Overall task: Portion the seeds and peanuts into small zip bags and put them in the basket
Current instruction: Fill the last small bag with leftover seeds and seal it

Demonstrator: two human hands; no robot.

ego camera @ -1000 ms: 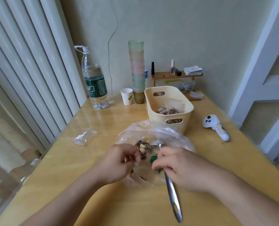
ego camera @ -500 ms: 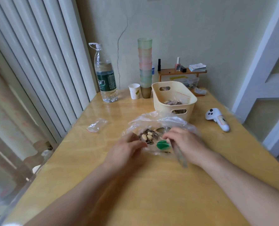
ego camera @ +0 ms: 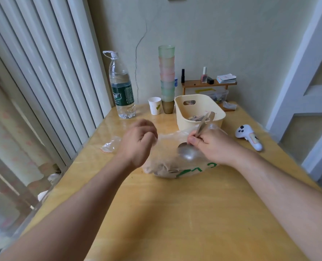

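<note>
A large clear plastic bag [ego camera: 167, 157] with green print lies on the wooden table [ego camera: 184, 213]; seeds and peanuts [ego camera: 161, 169] show through its near end. My right hand [ego camera: 213, 146] grips a metal spoon [ego camera: 187, 152], bowl down over the bag and handle pointing up toward the cream basket [ego camera: 182, 112]. Small filled zip bags [ego camera: 196, 117] lie inside the basket. My left hand [ego camera: 139, 140] hovers, blurred, at the bag's left edge with curled fingers; what it holds is hidden. An empty small zip bag [ego camera: 110, 146] lies to the left.
Along the back wall stand a water bottle [ego camera: 121, 93], a paper cup [ego camera: 154, 105], a tall stack of coloured cups [ego camera: 166, 78] and a small wooden shelf [ego camera: 209, 83] with bottles. A white controller [ego camera: 248, 135] lies at the right. Vertical blinds run along the table's left edge.
My left hand has lifted away from the small portion of seeds and moved up and left. My right hand has turned the spoon so its handle points toward the basket.
</note>
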